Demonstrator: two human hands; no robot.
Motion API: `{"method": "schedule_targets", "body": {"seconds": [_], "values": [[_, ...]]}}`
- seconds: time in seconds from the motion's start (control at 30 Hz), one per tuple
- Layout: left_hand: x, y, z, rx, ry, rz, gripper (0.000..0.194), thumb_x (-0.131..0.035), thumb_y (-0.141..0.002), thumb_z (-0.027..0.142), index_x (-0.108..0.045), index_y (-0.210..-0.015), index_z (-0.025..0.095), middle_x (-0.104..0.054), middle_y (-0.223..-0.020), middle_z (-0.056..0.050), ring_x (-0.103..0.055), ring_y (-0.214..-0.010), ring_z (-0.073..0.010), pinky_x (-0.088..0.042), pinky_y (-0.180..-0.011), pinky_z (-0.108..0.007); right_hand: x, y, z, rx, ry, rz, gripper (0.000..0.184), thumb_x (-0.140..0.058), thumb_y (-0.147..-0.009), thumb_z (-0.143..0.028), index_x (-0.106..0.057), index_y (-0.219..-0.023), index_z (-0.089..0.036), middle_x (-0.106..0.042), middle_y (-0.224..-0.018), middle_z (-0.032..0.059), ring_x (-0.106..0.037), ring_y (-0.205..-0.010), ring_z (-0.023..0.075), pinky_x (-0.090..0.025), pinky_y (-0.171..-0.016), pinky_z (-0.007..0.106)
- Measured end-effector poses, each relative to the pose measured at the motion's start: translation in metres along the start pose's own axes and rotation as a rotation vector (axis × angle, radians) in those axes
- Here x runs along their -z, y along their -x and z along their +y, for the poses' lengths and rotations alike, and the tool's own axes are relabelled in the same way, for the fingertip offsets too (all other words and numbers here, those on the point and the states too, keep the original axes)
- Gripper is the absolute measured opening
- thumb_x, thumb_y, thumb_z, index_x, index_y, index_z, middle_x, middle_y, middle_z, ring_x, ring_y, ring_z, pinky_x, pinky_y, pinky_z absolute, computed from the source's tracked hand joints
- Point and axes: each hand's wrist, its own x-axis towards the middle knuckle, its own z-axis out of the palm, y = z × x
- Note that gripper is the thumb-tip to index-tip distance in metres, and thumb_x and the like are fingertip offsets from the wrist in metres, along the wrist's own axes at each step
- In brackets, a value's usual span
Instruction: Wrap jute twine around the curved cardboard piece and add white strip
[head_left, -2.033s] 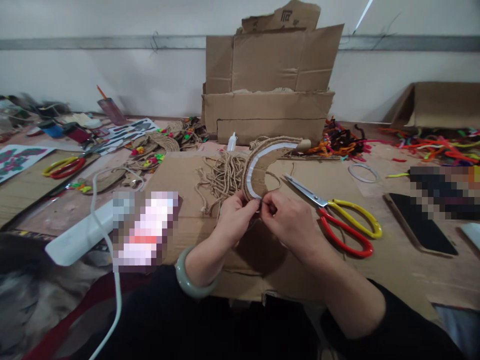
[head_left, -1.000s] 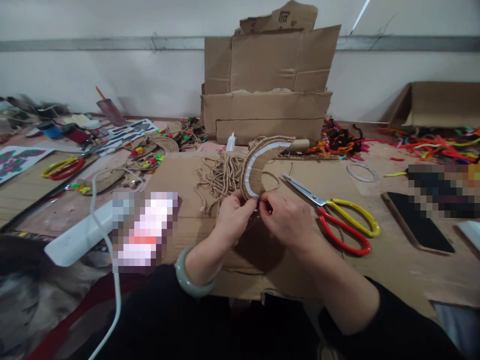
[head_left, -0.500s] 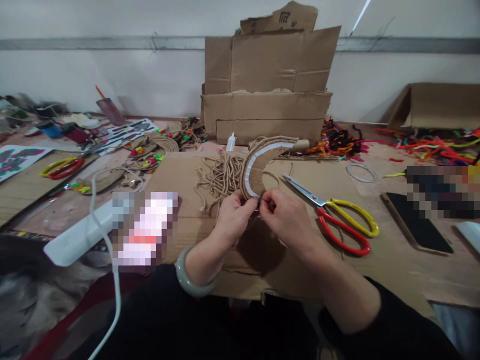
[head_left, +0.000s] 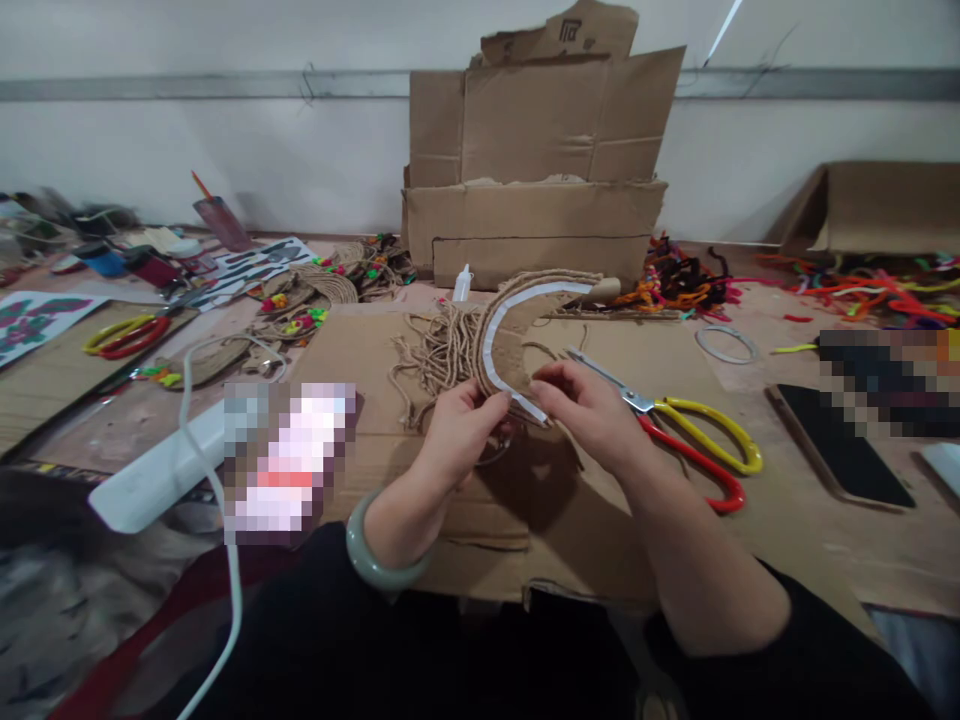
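Observation:
A curved band of twine rows [head_left: 484,325] stands in an open C shape, with a white tape strip [head_left: 495,345] running along its inner side. My left hand [head_left: 457,430] pinches the band near its lower end, thumb on the tape. At the tip of that end, my right hand [head_left: 589,410] has its thumb and fingers closed around the edge; its fingertips are partly hidden. Loose twine cords [head_left: 435,355] lie heaped behind my left hand. Scissors with yellow and red handles [head_left: 709,430] rest beside my right hand, partly covered by it.
Under my hands lies a cardboard sheet [head_left: 360,350]. A white glue bottle [head_left: 463,285] stands before the upright cardboard [head_left: 540,225]. To the left are a phone [head_left: 300,460], a white power strip [head_left: 165,470] and its cable; a dark phone [head_left: 840,445] lies right.
My right hand has moved slightly right and away from my left hand. The band's lower end and its white strip now show between the hands, and the band is opened out a little wider.

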Motion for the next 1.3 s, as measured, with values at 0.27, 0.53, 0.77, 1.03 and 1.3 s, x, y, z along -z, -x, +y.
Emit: {"method": "schedule_targets", "body": {"seconds": [0.27,0.53,0.77,1.03,1.3], "values": [[0.0,0.001,0.0,0.041,0.055,-0.029,0.023,-0.073,-0.062,0.031,-0.06,-0.07,0.013,-0.059,-0.058,0.003,-0.05,-0.049,-0.0055,-0.042,-0.051,-0.018,-0.011,0.004,-0.006,-0.059,-0.174,-0.095,0.015,-0.055,-0.073,-0.031,-0.053,-0.07,-0.017,-0.052,-0.063,-0.0033,-0.045,-0.056,0.0092,-0.036,-0.053,0.022],[0.003,-0.002,-0.004,0.046,-0.006,-0.037,0.011,-0.066,-0.062,0.018,-0.059,-0.069,0.014,-0.056,-0.056,0.004,-0.047,-0.047,-0.005,-0.037,-0.049,-0.018,-0.011,0.006,-0.008,-0.012,-0.199,-0.157,0.014,-0.052,-0.077,-0.031,-0.051,-0.07,-0.018,-0.049,-0.062,-0.0042,-0.043,-0.056,0.0091,-0.035,-0.052,0.022],[0.002,0.0,-0.001,0.042,0.001,-0.02,0.01,-0.066,-0.061,0.021,-0.06,-0.066,0.014,-0.058,-0.056,0.004,-0.048,-0.047,-0.006,-0.038,-0.048,-0.018,-0.012,0.006,-0.006,-0.057,-0.217,-0.179,0.014,-0.05,-0.076,-0.029,-0.05,-0.066,-0.018,-0.047,-0.058,-0.0055,-0.039,-0.052,0.0083,-0.032,-0.049,0.021],[0.002,0.002,-0.001,0.044,-0.005,-0.069,0.006,-0.064,-0.059,0.018,-0.062,-0.064,0.015,-0.061,-0.055,0.003,-0.051,-0.049,-0.0077,-0.041,-0.051,-0.019,-0.009,0.007,-0.01,-0.092,-0.212,-0.213,0.016,-0.051,-0.073,-0.031,-0.049,-0.064,-0.018,-0.046,-0.056,-0.0051,-0.04,-0.051,0.0082,-0.032,-0.048,0.022],[0.005,0.002,-0.001,0.004,-0.058,-0.012,0.014,-0.068,-0.063,0.026,-0.062,-0.068,0.014,-0.061,-0.058,0.003,-0.052,-0.051,-0.0088,-0.042,-0.054,-0.022,-0.011,0.006,-0.011,-0.092,-0.224,-0.181,0.015,-0.052,-0.07,-0.031,-0.048,-0.062,-0.019,-0.048,-0.054,-0.005,-0.042,-0.05,0.0089,-0.034,-0.047,0.022]]}}
